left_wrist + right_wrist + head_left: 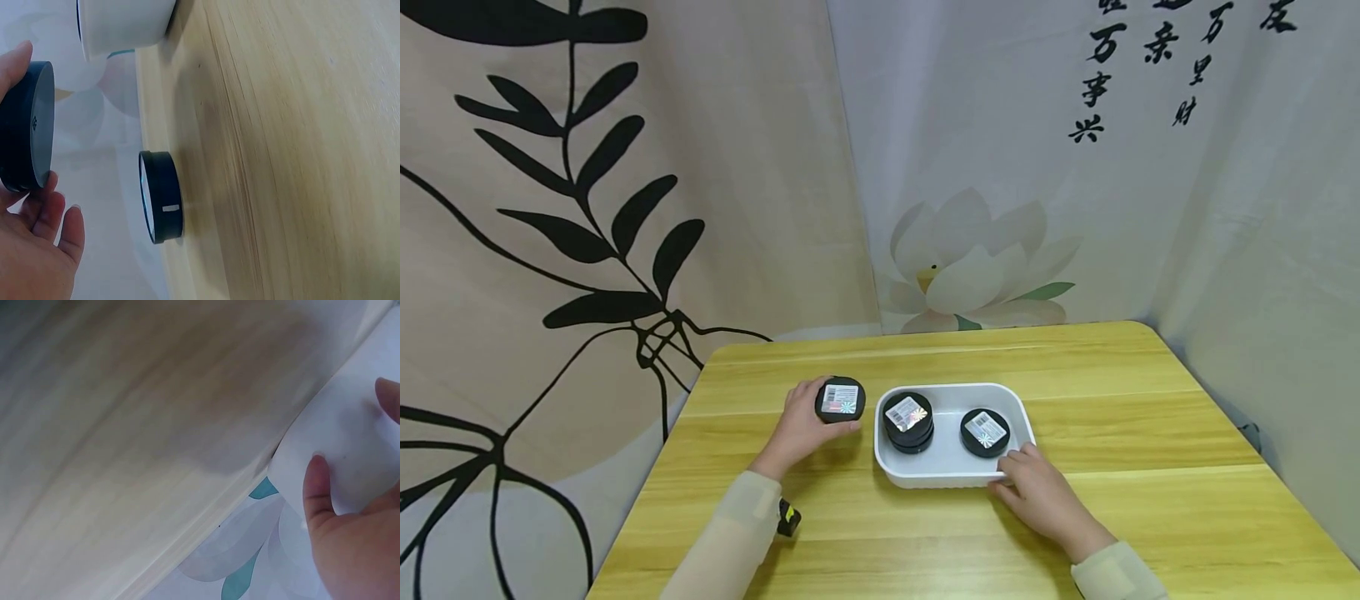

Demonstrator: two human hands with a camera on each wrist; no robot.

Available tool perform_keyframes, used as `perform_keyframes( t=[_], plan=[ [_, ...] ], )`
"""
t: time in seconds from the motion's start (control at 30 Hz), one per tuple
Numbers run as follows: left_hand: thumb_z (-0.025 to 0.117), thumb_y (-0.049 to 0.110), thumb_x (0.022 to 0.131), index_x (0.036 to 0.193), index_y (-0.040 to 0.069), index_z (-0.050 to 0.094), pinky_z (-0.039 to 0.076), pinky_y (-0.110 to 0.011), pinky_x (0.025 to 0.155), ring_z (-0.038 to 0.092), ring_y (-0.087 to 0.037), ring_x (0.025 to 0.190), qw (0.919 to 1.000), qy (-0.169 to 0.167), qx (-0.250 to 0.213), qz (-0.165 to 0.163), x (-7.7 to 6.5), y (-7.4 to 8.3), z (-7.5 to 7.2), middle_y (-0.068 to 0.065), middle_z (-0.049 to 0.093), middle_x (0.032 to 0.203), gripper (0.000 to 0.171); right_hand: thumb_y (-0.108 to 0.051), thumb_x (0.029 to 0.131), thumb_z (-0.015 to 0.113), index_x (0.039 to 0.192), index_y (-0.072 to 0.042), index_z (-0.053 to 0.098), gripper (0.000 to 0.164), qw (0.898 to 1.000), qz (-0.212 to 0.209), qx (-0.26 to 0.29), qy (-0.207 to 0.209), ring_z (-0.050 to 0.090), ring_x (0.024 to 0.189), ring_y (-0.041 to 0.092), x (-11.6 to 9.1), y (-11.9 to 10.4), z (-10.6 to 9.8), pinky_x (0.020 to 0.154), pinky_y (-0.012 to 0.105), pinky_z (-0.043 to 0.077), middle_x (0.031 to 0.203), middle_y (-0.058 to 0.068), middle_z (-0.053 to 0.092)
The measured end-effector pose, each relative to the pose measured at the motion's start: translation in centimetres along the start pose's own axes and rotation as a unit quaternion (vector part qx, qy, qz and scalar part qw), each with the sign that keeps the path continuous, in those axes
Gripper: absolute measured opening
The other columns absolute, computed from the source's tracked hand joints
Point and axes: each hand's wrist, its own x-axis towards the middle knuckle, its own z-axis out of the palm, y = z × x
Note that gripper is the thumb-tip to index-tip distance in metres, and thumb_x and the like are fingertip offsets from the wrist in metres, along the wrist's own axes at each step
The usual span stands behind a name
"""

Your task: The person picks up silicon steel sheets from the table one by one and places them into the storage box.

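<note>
My left hand (805, 425) holds a flat black round container (840, 398) raised beside the tray, a white label on its top. In the left wrist view the plain underside of this container (42, 125) shows, with my fingers round its edge. A second black round container (164, 197) lies on the table there, label up. My right hand (1041, 492) grips the front right corner of the white tray (940, 481), fingers over the rim and thumb at the outer wall. Inside the tray are a stack of black round containers (907, 417) at left and one more container (985, 433) at right.
The wooden table (1150, 417) extends on all sides of the tray. A black-and-yellow item (787, 518) shows at my left wrist. Behind the table hang a curtain with black leaves (625, 217) and one with a lotus flower (970, 258).
</note>
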Motion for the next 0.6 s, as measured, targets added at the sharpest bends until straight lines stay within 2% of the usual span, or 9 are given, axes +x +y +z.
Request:
perform_keyframes(
  t=[0.4,0.6],
  plan=[
    [0.092,0.048,0.068,0.149,0.014,0.045,0.040,-0.059,0.108,0.040,-0.030,0.132,0.9998,0.003,-0.014,0.013,0.1,0.9,0.5,-0.010,0.049,0.143,0.100,-0.027,0.083,0.081,0.083,-0.023,0.065,0.017,1.000,0.006,-0.001,-0.008,0.041,0.083,0.008,0.0,0.0,0.1,0.073,0.028,0.043,0.082,-0.014,0.060],
    [0.092,0.051,0.066,0.149,0.012,0.044,0.039,-0.058,0.109,0.040,-0.030,0.132,0.9997,-0.001,-0.021,0.016,0.2,1.4,0.7,-0.011,0.049,0.143,0.103,-0.027,0.083,0.081,0.086,-0.022,0.067,0.015,1.000,0.001,-0.003,-0.005,0.042,0.085,0.008,0.0,0.1,0.2,0.075,0.029,0.044,0.085,-0.013,0.062]
  ],
)
